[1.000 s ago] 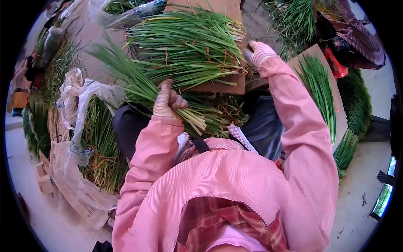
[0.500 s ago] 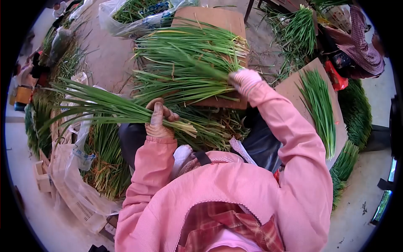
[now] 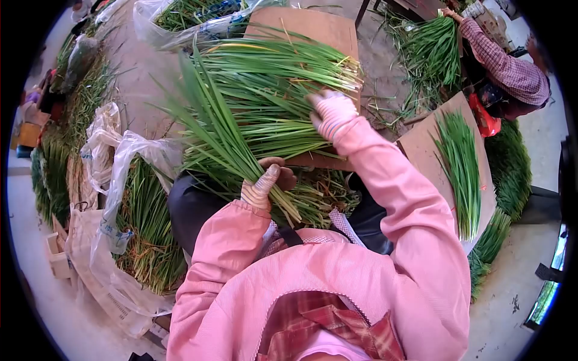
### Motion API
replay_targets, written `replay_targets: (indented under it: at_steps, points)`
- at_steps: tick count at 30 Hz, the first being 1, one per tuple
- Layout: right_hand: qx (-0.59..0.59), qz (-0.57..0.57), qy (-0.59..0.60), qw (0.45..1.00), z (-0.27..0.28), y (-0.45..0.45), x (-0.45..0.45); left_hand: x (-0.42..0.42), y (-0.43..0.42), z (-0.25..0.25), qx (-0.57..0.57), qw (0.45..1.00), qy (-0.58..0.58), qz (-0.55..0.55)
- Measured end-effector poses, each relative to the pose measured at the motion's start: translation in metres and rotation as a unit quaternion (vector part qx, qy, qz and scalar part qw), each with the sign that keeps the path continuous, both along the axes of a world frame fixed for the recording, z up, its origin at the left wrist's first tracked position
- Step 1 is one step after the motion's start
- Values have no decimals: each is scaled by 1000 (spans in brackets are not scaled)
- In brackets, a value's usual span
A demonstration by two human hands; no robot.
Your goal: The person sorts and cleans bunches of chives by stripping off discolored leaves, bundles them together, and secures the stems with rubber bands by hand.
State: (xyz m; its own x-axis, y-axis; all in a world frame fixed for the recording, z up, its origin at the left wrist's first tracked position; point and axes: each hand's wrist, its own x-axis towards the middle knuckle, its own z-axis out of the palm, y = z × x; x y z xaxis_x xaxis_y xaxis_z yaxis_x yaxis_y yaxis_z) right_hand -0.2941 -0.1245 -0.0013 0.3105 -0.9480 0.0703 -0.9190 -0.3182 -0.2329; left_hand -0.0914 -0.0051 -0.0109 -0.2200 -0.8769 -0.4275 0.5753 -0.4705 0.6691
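My left hand (image 3: 265, 182), in a striped glove, is closed around a bunch of garlic chives (image 3: 220, 123). Its green leaves point up and to the left, and the pale stem ends stick out below my fist. A wide pile of garlic chives (image 3: 271, 60) lies on a brown board (image 3: 301, 25) in front of me, white ends to the right. Over the right part of this pile is my right hand (image 3: 333, 112), also gloved. Its fingertips are blurred at the stalks, so I cannot tell whether they grip any.
More chives (image 3: 150, 222) stand in a clear plastic bag on the left. To the right, a sorted bunch (image 3: 459, 174) lies on a slanted board (image 3: 415, 135). A co-worker in a checked sleeve (image 3: 503, 63) handles chives at upper right. Loose stalks (image 3: 322, 186) lie below the main board.
My left hand has moved right and turned its bunch from nearly level to steeply upright. My right hand has shifted slightly left over the pile. The co-worker's arm now reaches to their chives.
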Motion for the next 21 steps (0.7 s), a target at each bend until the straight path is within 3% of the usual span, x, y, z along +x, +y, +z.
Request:
replay_targets:
  at_steps: [2, 3, 5, 7, 10, 11, 13, 14, 16, 21]
  points:
    - [-149, 53, 30, 987, -13, 19, 6, -4, -4, -2, 11, 1000, 22, -13]
    - [-156, 60, 26, 986, -18, 21, 3, -6, -10, 0, -10, 1000, 20, -20]
    - [-132, 114, 6, 985, -8, 19, -8, -12, -21, -3, -30, 999, 20, -24]
    - [-34, 140, -106, 984, 12, 2, -24, -17, -28, -14, -21, 999, 7, 38]
    - [-144, 6, -45, 989, 18, -37, -54, -17, -32, -29, -20, 999, 6, 44]
    - [-128, -17, 24, 991, 27, -46, -58, -17, -33, -28, -28, 999, -2, 40]
    - [13, -41, 80, 996, 27, -61, -62, -18, -33, -23, 10, 998, -15, 57]
    - [12, -39, 77, 996, 22, -67, -61, -17, -34, -26, 13, 999, -7, 52]
    - [-38, -30, 191, 980, 9, -76, -61, -16, -36, -26, 23, 999, -6, 47]
    - [13, -63, 166, 984, 5, -120, -69, -16, -38, -25, 49, 997, -30, 51]
